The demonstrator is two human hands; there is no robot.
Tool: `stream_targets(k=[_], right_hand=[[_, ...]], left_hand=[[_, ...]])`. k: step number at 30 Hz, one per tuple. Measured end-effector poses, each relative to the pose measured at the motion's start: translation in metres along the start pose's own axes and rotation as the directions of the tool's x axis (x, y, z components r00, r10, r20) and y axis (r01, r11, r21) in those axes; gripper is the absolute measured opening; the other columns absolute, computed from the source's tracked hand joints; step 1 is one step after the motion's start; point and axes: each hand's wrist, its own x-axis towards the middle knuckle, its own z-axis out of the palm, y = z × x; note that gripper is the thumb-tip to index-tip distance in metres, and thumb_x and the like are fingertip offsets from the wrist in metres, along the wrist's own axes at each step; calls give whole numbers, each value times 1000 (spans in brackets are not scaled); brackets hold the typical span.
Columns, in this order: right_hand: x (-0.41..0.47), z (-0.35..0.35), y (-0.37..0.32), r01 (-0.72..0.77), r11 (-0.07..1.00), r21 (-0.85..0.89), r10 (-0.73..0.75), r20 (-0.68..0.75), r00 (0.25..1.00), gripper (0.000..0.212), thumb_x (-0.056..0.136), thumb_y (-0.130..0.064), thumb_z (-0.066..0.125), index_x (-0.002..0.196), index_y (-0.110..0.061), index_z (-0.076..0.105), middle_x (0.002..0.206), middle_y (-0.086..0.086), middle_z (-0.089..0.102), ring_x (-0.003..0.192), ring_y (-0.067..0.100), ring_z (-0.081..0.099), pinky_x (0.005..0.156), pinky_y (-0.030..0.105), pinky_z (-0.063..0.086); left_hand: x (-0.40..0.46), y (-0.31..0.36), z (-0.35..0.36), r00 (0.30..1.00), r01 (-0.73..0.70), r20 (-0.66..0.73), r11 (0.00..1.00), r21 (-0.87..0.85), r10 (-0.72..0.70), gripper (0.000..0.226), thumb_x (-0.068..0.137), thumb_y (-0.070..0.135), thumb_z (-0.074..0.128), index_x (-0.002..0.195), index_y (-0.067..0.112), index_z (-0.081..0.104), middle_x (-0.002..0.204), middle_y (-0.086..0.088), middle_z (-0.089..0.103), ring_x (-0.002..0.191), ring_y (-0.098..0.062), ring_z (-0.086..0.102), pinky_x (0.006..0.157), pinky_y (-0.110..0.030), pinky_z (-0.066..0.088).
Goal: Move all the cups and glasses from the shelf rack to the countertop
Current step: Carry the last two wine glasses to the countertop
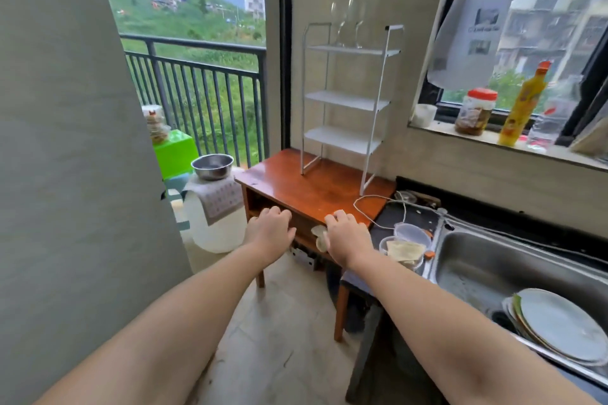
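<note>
Head view shows both hands, left [271,231] and right [347,235], empty with fingers loose, glasses [348,23] far above them atop the rack [345,102], none moved.

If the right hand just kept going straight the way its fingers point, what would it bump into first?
Probably the wooden table: the right hand hovers by its near edge, fingers pointing up and away across the top. Farther along that line stands the white rack, with the glasses on its top shelf. Depth is hard to judge.
</note>
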Motion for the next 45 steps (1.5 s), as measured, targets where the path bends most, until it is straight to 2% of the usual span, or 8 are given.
stream_targets(k=[10,18,25,30,36,41,43,45], right_hand=[[164,-58,-30,-151,989,6,150,-116,982,37,100,-29,37,131,-10,47,132,14,49,121,32,49,94,44,44],[292,-88,11,-221,975,-18,214,-186,959,35,100,-25,35,126,-7,49,130,15,47,121,33,47,92,46,44],[412,-148,55,-228,973,27,224,-336,915,35,100,-25,34,126,-7,50,135,14,45,124,32,44,92,43,43],[478,-189,89,-260,965,26,246,-421,873,35,100,-24,33,124,-6,51,133,15,46,119,32,47,87,40,43],[540,-217,129,-367,924,106,370,-482,794,35,99,-27,36,123,-8,54,132,13,48,119,31,48,91,37,43],[582,-227,151,-479,840,254,541,-453,709,34,97,-27,37,112,-7,60,125,18,58,114,34,57,89,37,46],[598,-227,158,-497,799,337,599,-375,708,33,98,-29,38,104,-10,64,120,19,63,112,34,60,89,35,47],[612,-228,166,-518,754,405,647,-314,695,36,97,-33,43,111,-8,64,122,18,64,114,34,60,91,35,47]], left_hand=[[170,-67,-64,985,-143,-94,990,-13,141,37,96,34,44,123,13,56,125,-10,56,116,-29,52,90,-41,45],[308,-49,-86,949,-273,-164,962,11,271,33,95,27,40,119,10,57,125,-9,56,117,-30,49,86,-39,45],[446,-27,-126,913,-324,-285,943,-73,291,38,94,31,44,126,13,56,128,-10,56,120,-28,49,89,-38,44],[529,1,-155,876,-398,-366,899,-180,315,34,94,29,46,120,11,59,125,-10,58,115,-29,54,86,-39,49],[611,26,-171,851,-458,-407,849,-264,332,32,94,29,50,117,11,60,122,-11,61,115,-30,55,87,-39,51],[673,40,-173,912,-382,-304,841,-384,276,32,93,26,52,116,5,61,118,-13,64,107,-32,62,85,-37,51],[699,45,-173,932,-357,-230,824,-440,281,23,91,23,54,102,4,62,105,-16,64,98,-33,63,80,-35,50],[719,49,-171,939,-343,-192,829,-442,286,16,90,23,55,87,7,55,93,-14,59,95,-34,63,72,-32,46]])
